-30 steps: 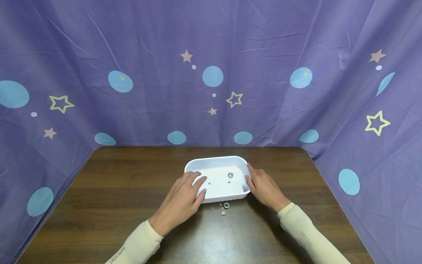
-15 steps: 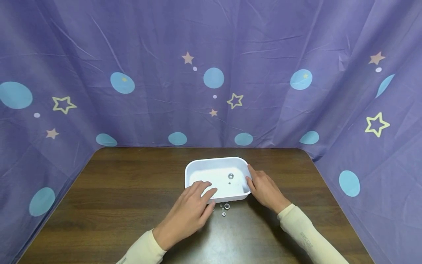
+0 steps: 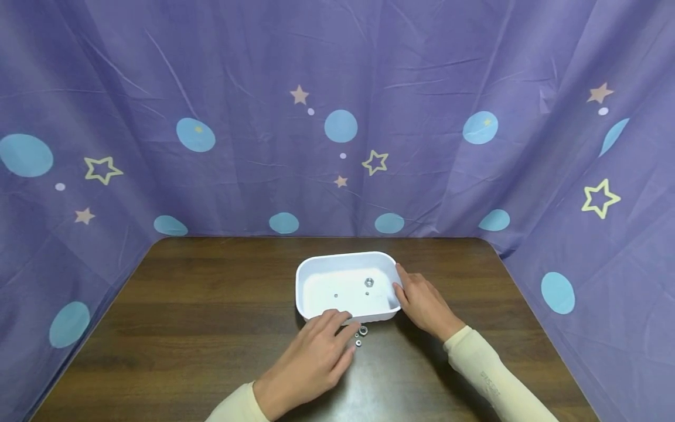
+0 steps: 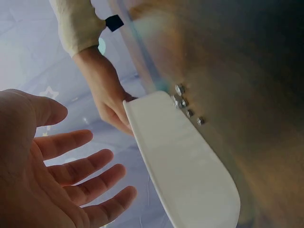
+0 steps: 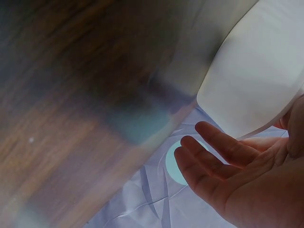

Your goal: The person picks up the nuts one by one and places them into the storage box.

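Observation:
A white plastic tray [image 3: 348, 262] stands on the table. My right hand [image 3: 424, 299] grips its right rim, thumb over the inside and fingers along the outer wall. Inside lie a large hex nut [image 3: 369, 282] and two tiny nuts, one near it and one farther left [image 3: 336, 295]. Before the tray's front wall rest several loose nuts; a larger nut [image 3: 363, 331] and a small nut [image 3: 358, 343] show in the head view. My left hand [image 3: 316, 360] hovers beside them, fingers spread and bent slightly, holding nothing. It hides some of the nuts, which the left wrist view shows as a cluster [image 4: 184, 103].
The brown wooden table [image 3: 211, 305] extends to both sides of the tray. A purple curtain [image 3: 237, 117] with stars and dots hangs behind the table and along its sides.
My left hand has moved from over the tray's left part toward the front and right, to the loose nuts. The right hand keeps its grip on the rim.

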`<move>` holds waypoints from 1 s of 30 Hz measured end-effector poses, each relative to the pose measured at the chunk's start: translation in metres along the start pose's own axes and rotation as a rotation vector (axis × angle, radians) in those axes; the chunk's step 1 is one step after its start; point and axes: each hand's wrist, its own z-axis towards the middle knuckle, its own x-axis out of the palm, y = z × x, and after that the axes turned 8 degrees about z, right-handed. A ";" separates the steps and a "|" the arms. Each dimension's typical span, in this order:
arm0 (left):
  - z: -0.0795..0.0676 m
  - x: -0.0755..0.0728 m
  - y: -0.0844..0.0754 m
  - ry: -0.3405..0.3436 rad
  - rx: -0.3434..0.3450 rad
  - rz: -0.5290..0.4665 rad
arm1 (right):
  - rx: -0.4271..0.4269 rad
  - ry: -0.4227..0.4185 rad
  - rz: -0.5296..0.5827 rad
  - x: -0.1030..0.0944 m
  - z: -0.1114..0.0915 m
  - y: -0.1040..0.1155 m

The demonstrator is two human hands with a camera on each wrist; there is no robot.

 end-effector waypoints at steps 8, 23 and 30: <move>-0.004 0.006 -0.009 0.062 0.023 -0.019 | 0.006 0.002 0.001 0.000 0.000 -0.001; -0.011 0.032 -0.004 0.157 -0.004 0.041 | 0.017 0.006 0.004 0.001 -0.001 -0.001; -0.015 0.045 0.001 0.208 -0.012 0.077 | 0.015 0.003 -0.002 0.001 -0.001 0.000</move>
